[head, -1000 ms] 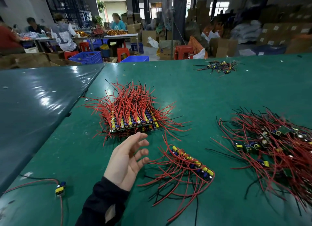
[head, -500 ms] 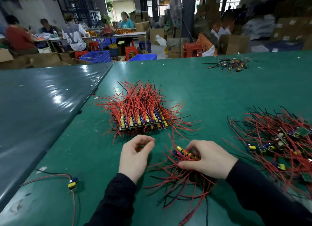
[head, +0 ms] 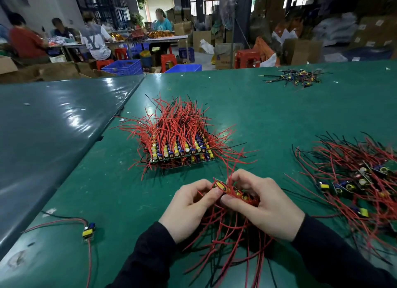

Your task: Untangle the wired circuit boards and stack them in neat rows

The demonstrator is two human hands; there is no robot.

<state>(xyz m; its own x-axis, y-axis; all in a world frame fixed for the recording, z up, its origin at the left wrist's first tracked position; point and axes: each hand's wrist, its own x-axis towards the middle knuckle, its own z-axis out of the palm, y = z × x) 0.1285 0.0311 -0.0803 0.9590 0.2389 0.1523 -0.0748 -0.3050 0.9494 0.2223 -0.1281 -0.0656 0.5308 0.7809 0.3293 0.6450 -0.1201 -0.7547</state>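
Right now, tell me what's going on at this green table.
A person in black sleeves is sorting wired circuit boards. Both the left hand and the right hand grip a small row of boards, whose red and black leads hang down toward the table. Beyond the hands sits a neatly stacked block of boards. A tangled pile waits to the right, one loose board lies to the left, and a smaller heap sits at the far side.
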